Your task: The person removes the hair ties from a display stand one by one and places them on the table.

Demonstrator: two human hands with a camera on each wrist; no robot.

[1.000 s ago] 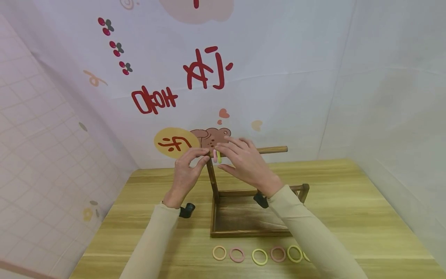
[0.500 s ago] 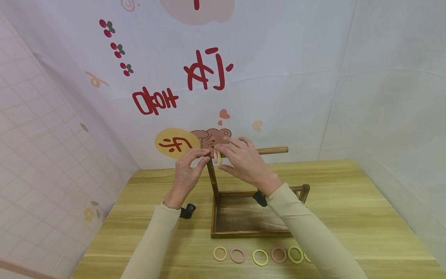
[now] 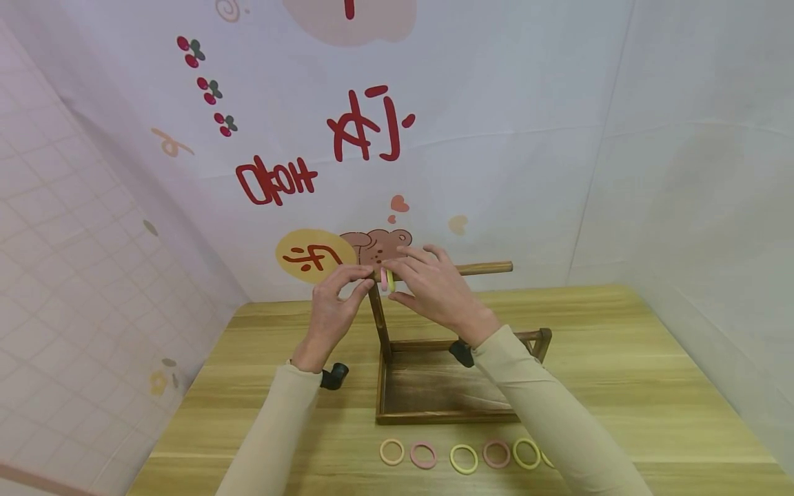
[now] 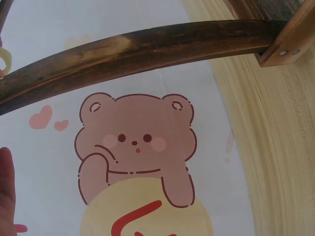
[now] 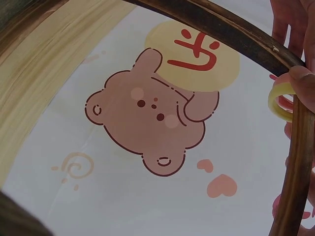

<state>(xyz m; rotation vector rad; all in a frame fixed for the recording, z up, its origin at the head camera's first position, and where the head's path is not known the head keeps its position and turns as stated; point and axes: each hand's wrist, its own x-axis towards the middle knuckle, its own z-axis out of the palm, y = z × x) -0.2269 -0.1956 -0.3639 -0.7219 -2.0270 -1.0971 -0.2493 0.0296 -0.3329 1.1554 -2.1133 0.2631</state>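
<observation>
A wooden stand holds a raised horizontal bar [image 3: 486, 268] on an upright post [image 3: 380, 320]. Near the post, a pink ring [image 3: 384, 280] and a yellow ring [image 3: 391, 280] hang side by side around the bar. My left hand [image 3: 333, 310] pinches the bar's left end where it meets the post, thumb below and index finger above. From the right, my right hand [image 3: 437, 293] has its fingertips at the top of the yellow ring and its thumb near the bottom, the other fingers spread. The yellow ring [image 4: 4, 60] appears at the left wrist view's edge, and the right wrist view shows the yellow ring [image 5: 275, 103] too.
The stand's tray-like base [image 3: 434, 416] rests on the wooden table [image 3: 279, 441]. In front lie several loose rings, among them an orange ring [image 3: 391, 452], a pink ring [image 3: 423, 455] and a yellow ring [image 3: 463, 459]. A printed backdrop [image 3: 509, 172] rises behind.
The yellow ring tilts slightly against the pink one. Both hands stay in nearly the same place at the left end of the bar.
</observation>
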